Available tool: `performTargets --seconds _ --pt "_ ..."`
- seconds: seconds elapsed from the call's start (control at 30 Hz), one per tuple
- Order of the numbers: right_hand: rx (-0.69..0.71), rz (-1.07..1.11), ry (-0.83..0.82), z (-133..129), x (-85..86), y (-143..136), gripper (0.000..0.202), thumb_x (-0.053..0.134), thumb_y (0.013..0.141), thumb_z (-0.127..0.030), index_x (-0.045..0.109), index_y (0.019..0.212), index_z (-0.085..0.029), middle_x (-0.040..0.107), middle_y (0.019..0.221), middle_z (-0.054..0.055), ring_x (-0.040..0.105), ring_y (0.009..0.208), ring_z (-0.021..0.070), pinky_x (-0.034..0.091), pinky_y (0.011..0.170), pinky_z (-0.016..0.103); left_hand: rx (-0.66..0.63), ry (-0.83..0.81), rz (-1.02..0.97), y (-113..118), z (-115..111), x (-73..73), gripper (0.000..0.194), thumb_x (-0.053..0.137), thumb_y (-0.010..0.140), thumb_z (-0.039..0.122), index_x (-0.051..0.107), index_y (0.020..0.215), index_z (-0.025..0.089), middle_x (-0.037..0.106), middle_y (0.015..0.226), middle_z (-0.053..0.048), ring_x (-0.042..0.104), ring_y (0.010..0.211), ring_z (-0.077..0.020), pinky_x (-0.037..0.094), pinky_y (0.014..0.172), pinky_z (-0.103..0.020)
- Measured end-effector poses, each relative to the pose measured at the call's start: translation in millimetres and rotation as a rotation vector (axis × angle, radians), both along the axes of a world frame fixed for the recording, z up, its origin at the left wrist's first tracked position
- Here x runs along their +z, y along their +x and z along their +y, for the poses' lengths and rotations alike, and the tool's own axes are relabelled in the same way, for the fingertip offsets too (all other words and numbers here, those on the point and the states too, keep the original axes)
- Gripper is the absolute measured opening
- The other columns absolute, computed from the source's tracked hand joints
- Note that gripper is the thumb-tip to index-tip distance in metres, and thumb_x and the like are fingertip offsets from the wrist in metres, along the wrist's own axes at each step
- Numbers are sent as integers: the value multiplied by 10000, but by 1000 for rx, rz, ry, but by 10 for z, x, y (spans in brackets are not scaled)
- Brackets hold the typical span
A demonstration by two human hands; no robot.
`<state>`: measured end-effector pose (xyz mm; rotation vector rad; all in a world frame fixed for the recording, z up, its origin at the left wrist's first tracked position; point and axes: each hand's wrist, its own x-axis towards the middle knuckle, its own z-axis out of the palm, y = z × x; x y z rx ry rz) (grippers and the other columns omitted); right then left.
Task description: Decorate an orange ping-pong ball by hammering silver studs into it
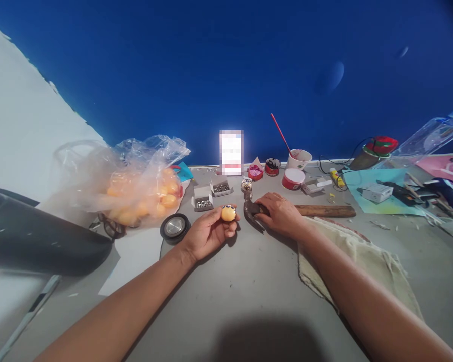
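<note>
Between the thumb and fingers of my left hand (210, 234) is a small yellow ball (228, 213) with dark studs along its top and right side. My right hand (281, 214) is wrapped round a claw hammer (324, 211) near its head, and the hammer lies on the grey table (249, 281). The wooden handle points right and the dark claw points toward me. A studded ball (246, 185) sits just beyond the hammer head. Two small open boxes of metal studs (204, 203) (221, 188) stand behind my left hand.
A plastic bag of yellow balls (147, 193) lies at the left, near a round black-rimmed disc (174, 228). A cloth (355, 256) lies under my right forearm. Behind are a cup with a red stick (299, 159), a red tub (293, 178) and a bright phone screen (231, 152).
</note>
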<state>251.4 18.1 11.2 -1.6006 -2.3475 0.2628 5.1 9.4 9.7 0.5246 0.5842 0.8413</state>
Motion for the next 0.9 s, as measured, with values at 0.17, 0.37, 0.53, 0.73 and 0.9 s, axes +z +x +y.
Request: performTargets --seconds 0.17,0.37,0.53,0.73,0.9 --pt "6 -8 0 5 -8 4 177 652 941 -293 710 1069 -186 683 1046 90 589 1015 249 406 880 343 -27 -7 5 7 -5 2 243 660 956 253 733 1125 93 739 897 -142 639 670 -150 500 575 -247" --pt "-1 -22 0 4 -11 2 180 647 951 -302 709 1080 -193 682 1072 96 587 1042 256 408 885 343 -27 46 52 22 -40 55 299 804 855 203 748 1134 110 747 967 -150 646 692 -133 465 533 -203" --pt "-5 -31 1 2 -6 -5 189 655 953 -307 712 1092 -193 686 1086 102 593 1054 263 414 897 353 -70 78 99 25 -58 102 321 876 781 191 774 1077 122 734 928 -125 576 616 -72 373 475 -150" --pt "-3 -32 -1 3 -5 -6 197 656 956 -313 714 1096 -187 685 1089 102 597 1058 271 419 901 364 -12 125 186 37 -51 83 369 892 739 168 759 1079 124 748 939 -122 592 619 -76 391 497 -166" --pt "-7 -36 -9 -4 15 -18 212 657 956 -310 715 1113 -181 688 1102 106 598 1069 277 418 917 364 69 291 284 59 -79 5 412 896 743 218 740 1120 162 750 1050 -108 660 698 -126 478 564 -224"
